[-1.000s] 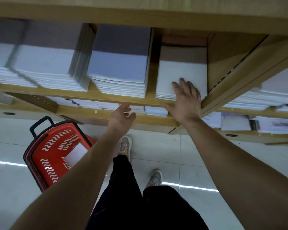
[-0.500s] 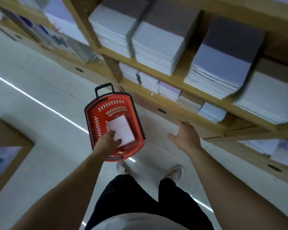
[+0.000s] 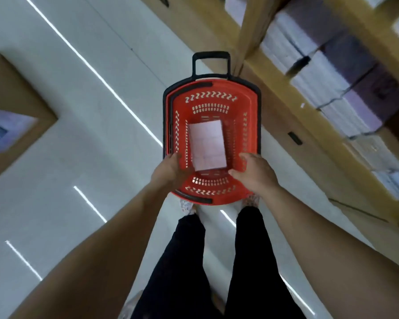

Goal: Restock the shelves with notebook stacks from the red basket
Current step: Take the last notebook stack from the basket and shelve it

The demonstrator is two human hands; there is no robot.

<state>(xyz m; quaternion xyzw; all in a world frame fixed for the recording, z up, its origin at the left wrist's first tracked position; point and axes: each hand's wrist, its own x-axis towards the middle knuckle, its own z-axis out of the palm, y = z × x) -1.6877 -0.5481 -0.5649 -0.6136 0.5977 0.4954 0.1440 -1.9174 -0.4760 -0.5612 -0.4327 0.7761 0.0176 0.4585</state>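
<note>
Both hands, left hand point(image 3: 171, 171) & right hand point(image 3: 256, 172), fingers spread either side of notebook stack point(image 3: 208, 145) in red basket point(image 3: 211, 104): looks loose/slippery, so clamp its long edges, support underneath.

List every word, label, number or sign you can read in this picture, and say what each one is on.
None can be read.
Notebook stack in the red basket: faint pale pattern on the cover, no letters to make out.
Notebook stacks on the shelves: dark smudges on the purple covers, too blurred to read.
Red basket: only cut-out slots, no brand visible.
</note>
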